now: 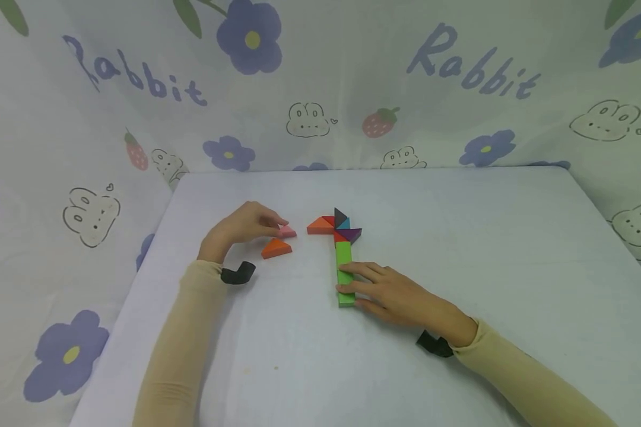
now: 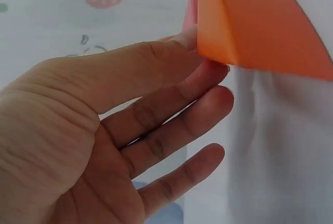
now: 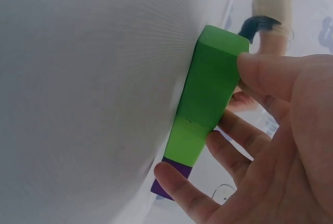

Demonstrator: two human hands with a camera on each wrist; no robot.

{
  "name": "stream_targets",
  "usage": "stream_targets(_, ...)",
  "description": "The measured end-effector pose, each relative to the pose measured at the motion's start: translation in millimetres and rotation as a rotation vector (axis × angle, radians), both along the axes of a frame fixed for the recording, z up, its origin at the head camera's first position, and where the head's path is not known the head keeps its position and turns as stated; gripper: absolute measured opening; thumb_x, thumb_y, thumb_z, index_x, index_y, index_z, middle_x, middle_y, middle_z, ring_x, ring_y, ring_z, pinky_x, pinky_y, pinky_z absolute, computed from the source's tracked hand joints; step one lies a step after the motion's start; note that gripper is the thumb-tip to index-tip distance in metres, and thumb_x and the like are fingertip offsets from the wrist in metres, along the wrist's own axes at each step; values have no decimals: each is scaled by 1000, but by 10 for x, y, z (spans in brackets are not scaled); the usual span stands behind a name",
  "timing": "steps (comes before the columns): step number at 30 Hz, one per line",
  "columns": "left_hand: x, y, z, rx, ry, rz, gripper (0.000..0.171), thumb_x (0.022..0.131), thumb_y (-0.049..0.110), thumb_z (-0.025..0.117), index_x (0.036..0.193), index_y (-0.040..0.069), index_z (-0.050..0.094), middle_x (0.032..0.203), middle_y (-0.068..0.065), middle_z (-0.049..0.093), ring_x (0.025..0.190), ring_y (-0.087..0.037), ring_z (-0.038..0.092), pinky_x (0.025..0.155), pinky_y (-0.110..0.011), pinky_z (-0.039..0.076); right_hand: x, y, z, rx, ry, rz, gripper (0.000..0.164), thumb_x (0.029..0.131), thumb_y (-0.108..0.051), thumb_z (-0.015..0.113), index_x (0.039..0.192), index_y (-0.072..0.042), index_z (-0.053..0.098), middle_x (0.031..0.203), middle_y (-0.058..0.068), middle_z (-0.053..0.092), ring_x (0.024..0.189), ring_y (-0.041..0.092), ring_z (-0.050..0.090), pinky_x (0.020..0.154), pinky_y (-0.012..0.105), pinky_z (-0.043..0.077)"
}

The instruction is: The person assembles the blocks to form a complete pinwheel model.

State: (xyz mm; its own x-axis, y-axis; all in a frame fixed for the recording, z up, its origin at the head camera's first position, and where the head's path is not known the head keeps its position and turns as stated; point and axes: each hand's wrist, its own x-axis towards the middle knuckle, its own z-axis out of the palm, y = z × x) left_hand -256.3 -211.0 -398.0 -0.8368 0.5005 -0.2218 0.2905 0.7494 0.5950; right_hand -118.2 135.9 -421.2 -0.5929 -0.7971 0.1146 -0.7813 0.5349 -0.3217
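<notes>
In the head view, my left hand [image 1: 248,224] pinches a small pink triangular block [image 1: 286,232] between thumb and fingertips. The pink block is mostly hidden in the left wrist view, behind the thumb and an orange triangular block [image 2: 260,26]. That orange block lies just below the left fingers on the table. My right hand [image 1: 397,296] reaches across a long green bar [image 1: 345,299], index and middle fingertips at its left edge and thumb at its right near corner. The bar runs up to a pinwheel of triangular blocks; its purple triangle [image 1: 352,235] shows beside the right little finger.
The pinwheel also has orange [image 1: 319,226], dark grey [image 1: 339,217], blue [image 1: 344,224] and red triangles [image 1: 339,236]. A white cloth covers the table [image 1: 486,249]. Behind it hangs a curtain [image 1: 342,71] printed with rabbits, flowers and strawberries.
</notes>
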Motion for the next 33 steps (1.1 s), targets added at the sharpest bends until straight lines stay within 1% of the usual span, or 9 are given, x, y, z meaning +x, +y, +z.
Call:
stream_targets(7, 40, 142, 30, -24, -70, -15, 32, 88, 21, 73, 119, 16, 72, 107, 0, 75, 103, -20, 64, 93, -41, 53, -2, 3, -2, -4, -8, -4, 43, 96, -27, 64, 138, -31, 56, 152, -1, 41, 137, 21, 43, 91, 41, 54)
stream_targets(13, 55, 217, 49, -73, -75, -37, 35, 87, 27, 75, 120, 16, 72, 107, -1, 74, 98, -19, 64, 91, -39, 54, -1, 3, -3, -4, -6, -8, 43, 96, -26, 64, 137, -31, 56, 152, -2, 41, 137, 21, 43, 91, 41, 54)
stream_targets(16, 74, 213, 80, -86, -66, -35, 36, 87, 30, 74, 120, 15, 71, 104, -2, 74, 97, -19, 64, 91, -40, 54, 2, 3, -4, -11, -2, -4, 43, 96, -26, 64, 137, -30, 56, 152, -1, 41, 137, 21, 43, 90, 40, 54)
stream_targets(18, 96, 188, 127, -85, -35, -30, 35, 88, 29, 73, 120, 15, 71, 103, -1, 74, 96, -19, 63, 88, -39, 53, 2, 4, -5, -16, 4, 3, 42, 96, -26, 64, 137, -30, 56, 152, 0, 41, 136, 21, 43, 90, 40, 54)
stream_targets(22, 152, 147, 233, -63, 22, -21, 28, 88, 25, 72, 115, 17, 74, 108, 0, 73, 102, -22, 62, 92, -43, 51, -4, 9, -10, -17, 18, 11, 41, 96, -26, 63, 137, -29, 57, 152, 0, 42, 136, 20, 43, 89, 39, 54)
stream_targets(25, 179, 166, 254, -72, 9, -39, 25, 88, 25, 73, 112, 20, 76, 111, 1, 73, 105, -21, 62, 94, -44, 50, -9, 13, -9, -15, 22, 13, 41, 96, -26, 63, 136, -29, 57, 151, 0, 42, 136, 20, 43, 89, 38, 53)
stream_targets(28, 184, 209, 227, -83, -29, -79, 27, 88, 26, 74, 114, 21, 75, 109, 1, 74, 98, -18, 61, 85, -38, 51, -9, 15, -11, -18, 17, 11, 41, 96, -25, 63, 137, -29, 57, 151, 0, 42, 136, 20, 43, 90, 39, 53)
stream_targets(31, 176, 252, 191, -76, -50, -115, 28, 89, 26, 72, 116, 21, 74, 109, 2, 74, 88, -16, 57, 75, -31, 47, -6, 19, -15, -21, 12, 12, 41, 96, -25, 62, 137, -29, 56, 152, 0, 42, 137, 21, 43, 90, 40, 54)
stream_targets(33, 173, 280, 177, -59, -54, -129, 28, 89, 25, 72, 117, 21, 74, 109, 2, 74, 85, -15, 56, 73, -29, 45, -4, 22, -18, -22, 11, 11, 41, 96, -26, 63, 137, -29, 56, 152, 0, 42, 137, 21, 43, 90, 40, 54)
